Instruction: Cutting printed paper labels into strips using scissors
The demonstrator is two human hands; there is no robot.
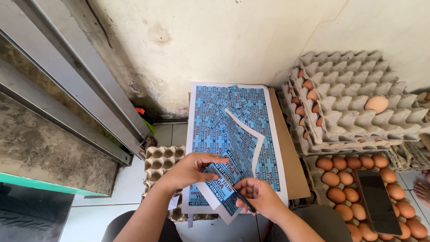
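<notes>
A sheet of blue printed labels (237, 143) is bent upward over a stack of the same sheets (264, 112) that lies on a brown cardboard board (293, 170). My left hand (190, 169) pinches the lower left part of the bent sheet, fingers laid on top. My right hand (259, 196) grips a thin dark tool, apparently a cutter (244, 200), with its tip against the sheet's lower edge. Several loose cut labels (235, 96) lie on the stack's far end.
An empty grey egg tray (159, 163) sits at the left under the board. At the right, stacked trays (354, 103) hold brown eggs, one egg (376, 104) on top. A black phone (378, 201) lies on a tray of eggs (333, 179). White wall behind, metal door frame left.
</notes>
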